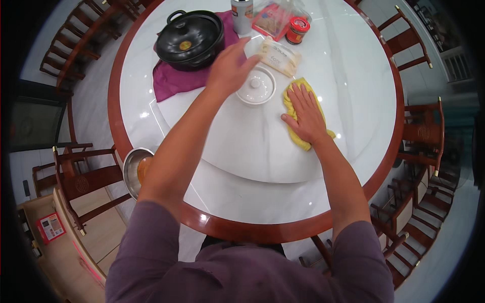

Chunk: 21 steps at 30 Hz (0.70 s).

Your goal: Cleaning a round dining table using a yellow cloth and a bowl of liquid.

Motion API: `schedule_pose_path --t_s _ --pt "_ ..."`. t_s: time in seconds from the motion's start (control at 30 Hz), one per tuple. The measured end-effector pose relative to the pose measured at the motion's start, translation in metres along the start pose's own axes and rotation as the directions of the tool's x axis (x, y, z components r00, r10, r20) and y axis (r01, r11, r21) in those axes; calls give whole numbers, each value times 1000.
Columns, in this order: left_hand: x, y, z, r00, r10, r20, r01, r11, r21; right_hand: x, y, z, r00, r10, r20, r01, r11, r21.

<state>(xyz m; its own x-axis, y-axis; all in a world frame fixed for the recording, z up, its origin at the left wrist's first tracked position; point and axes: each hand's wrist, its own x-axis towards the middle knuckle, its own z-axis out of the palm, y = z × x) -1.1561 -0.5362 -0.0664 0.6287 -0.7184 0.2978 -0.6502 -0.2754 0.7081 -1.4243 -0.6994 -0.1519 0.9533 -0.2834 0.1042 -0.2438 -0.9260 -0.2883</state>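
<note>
My right hand [304, 113] lies flat on a crumpled yellow cloth [299, 142], fingers stretched out and thumb apart. The cloth rests on the white marble-look turntable [257, 151] of a round table. My left hand [232, 70] is empty, its fingers apart, between a black lidded casserole [189, 39] and a small white lidded ceramic pot [256, 89]. Whether it touches either one cannot be seen. Under the casserole a purple cloth [178, 81] is spread. A soft pack of tissues [279, 57] lies just beyond the white pot.
At the far side stand a grey can [241, 17], a red-lidded jar [298, 31] and a clear bag with a red package [269, 21]. My left forearm partly covers a metal bowl [131, 172] with something orange inside. Wooden chairs [94, 176] surround the wood-rimmed table [261, 229].
</note>
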Motion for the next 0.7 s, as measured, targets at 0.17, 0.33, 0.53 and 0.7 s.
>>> schedule_pose_path --t_s 0.17,0.33,0.53,0.7 --pt "78 -66 26 905 -24 426 37 999 -22 23 -27 17 998 -58 -16 59 998 31" --pt "47 -28 -2 945 -37 325 80 990 -118 8 4 5 1000 9 -14 -9 999 -52" --pt "-44 -7 -5 907 234 350 -321 922 215 7 1 10 1000 13 19 -11 996 -90" --pt "-40 18 2 865 63 499 -266 899 348 6 -2 13 1000 -3 -3 3 996 -88"
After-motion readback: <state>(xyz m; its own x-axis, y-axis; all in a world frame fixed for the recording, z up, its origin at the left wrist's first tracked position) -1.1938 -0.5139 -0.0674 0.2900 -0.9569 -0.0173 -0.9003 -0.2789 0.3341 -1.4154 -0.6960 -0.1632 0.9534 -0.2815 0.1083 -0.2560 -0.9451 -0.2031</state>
